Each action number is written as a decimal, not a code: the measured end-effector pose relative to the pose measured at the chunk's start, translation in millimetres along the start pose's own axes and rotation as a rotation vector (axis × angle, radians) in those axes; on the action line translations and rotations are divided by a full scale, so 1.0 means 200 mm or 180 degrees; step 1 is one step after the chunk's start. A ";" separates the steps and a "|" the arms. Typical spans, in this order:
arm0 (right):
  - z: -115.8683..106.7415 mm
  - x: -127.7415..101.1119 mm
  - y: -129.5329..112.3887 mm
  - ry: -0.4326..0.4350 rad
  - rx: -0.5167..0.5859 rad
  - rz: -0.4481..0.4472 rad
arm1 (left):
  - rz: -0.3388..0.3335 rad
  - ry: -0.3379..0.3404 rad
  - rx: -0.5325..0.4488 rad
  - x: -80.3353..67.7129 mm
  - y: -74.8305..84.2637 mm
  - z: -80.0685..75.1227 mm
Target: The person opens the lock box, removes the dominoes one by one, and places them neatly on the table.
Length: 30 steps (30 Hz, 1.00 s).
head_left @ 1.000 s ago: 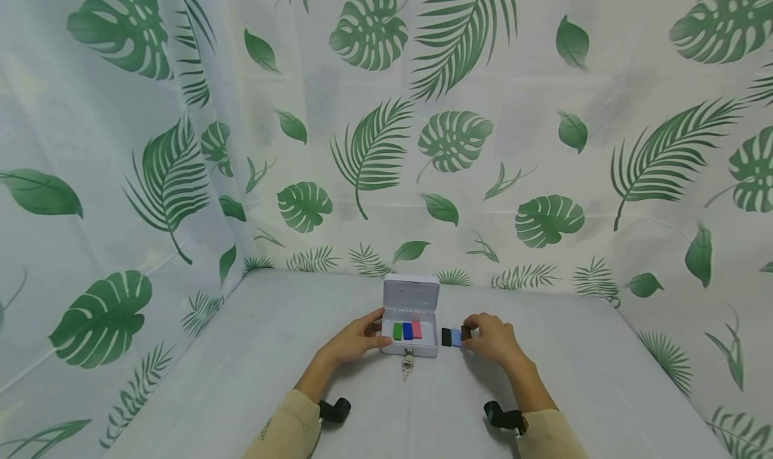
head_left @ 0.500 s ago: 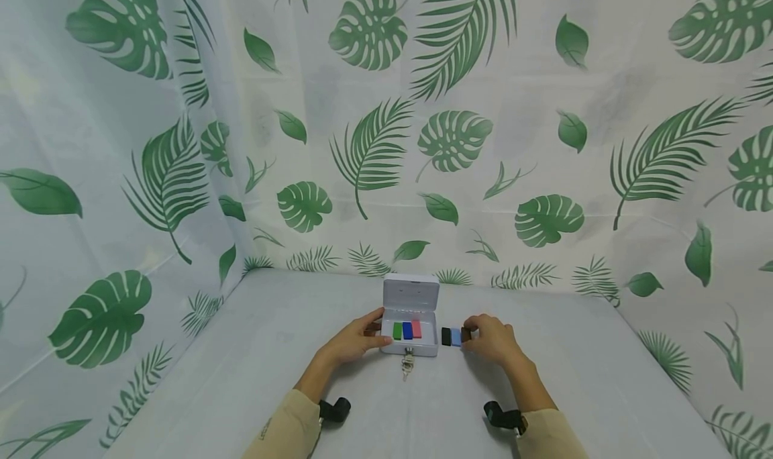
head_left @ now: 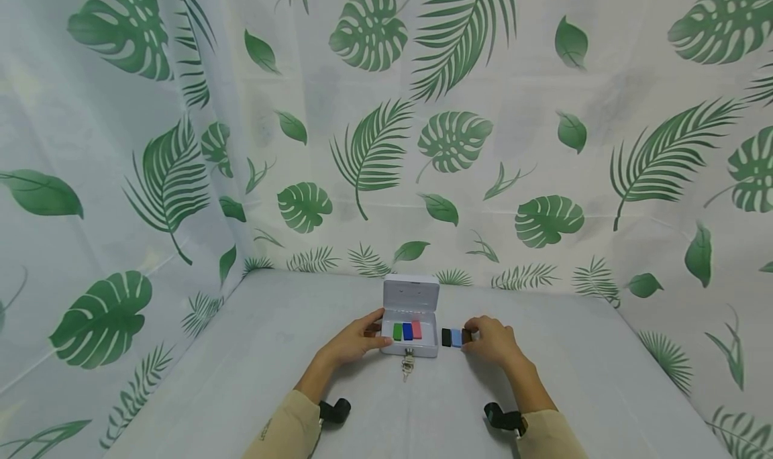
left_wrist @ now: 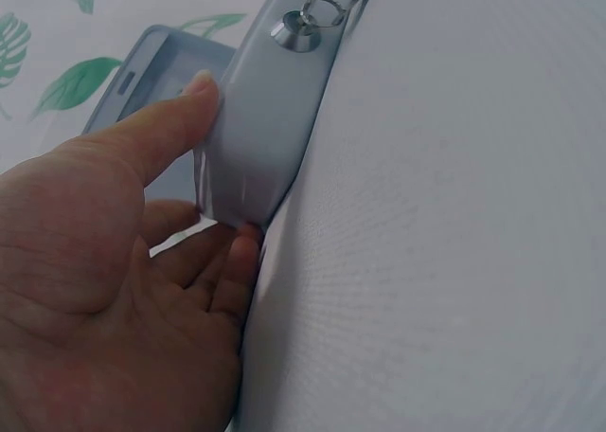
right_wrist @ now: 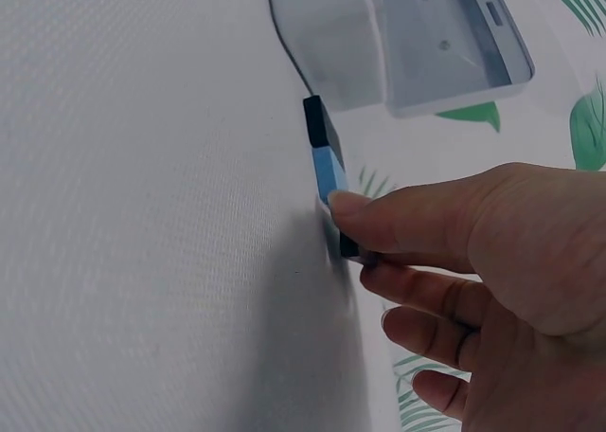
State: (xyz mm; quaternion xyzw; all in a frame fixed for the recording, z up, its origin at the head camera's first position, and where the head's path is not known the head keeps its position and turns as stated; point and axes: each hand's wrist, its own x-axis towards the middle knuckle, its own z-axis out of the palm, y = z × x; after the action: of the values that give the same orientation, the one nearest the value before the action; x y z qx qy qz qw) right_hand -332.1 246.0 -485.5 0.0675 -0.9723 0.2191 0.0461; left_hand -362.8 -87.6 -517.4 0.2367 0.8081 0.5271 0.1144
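A small pale grey cash box (head_left: 425, 351) stands with its lid (head_left: 411, 295) raised. Inside lie a green block (head_left: 397, 331), a blue block (head_left: 407, 331) and a pink block (head_left: 417, 329). My left hand (head_left: 355, 340) grips the box's left end, thumb over the rim and fingertips low against its side. To the right of the box, a black block (head_left: 446, 337) and a light blue block (head_left: 455, 338) form a row with a dark block (right_wrist: 348, 246). My right hand (head_left: 495, 340) pinches that dark block between thumb and index finger, partly covering it.
Keys (head_left: 407, 366) hang from the lock (left_wrist: 297, 32) on the box's front. A white cloth (head_left: 386, 412) covers the table. Behind it rises a leaf-patterned curtain (head_left: 374, 251). Black cameras are strapped to both wrists.
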 end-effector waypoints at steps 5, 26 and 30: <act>0.00 0.00 0.00 0.0011 -0.0019 -0.0028 | 0.0004 0.0001 0.0010 0.00 0.00 0.00; 0.01 0.01 0.02 -0.0056 0.0071 0.0000 | 0.0011 0.0002 0.0056 0.01 -0.01 0.00; 0.02 0.01 0.03 -0.0055 0.0076 0.0000 | -0.0016 0.0009 0.0057 0.01 -0.01 0.00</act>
State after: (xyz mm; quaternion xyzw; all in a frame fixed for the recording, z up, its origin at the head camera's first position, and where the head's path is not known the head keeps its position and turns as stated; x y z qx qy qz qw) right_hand -335.2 248.6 -491.0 0.0700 -0.9700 0.2301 0.0370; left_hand -364.6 -88.2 -519.1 0.2350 0.8135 0.5199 0.1125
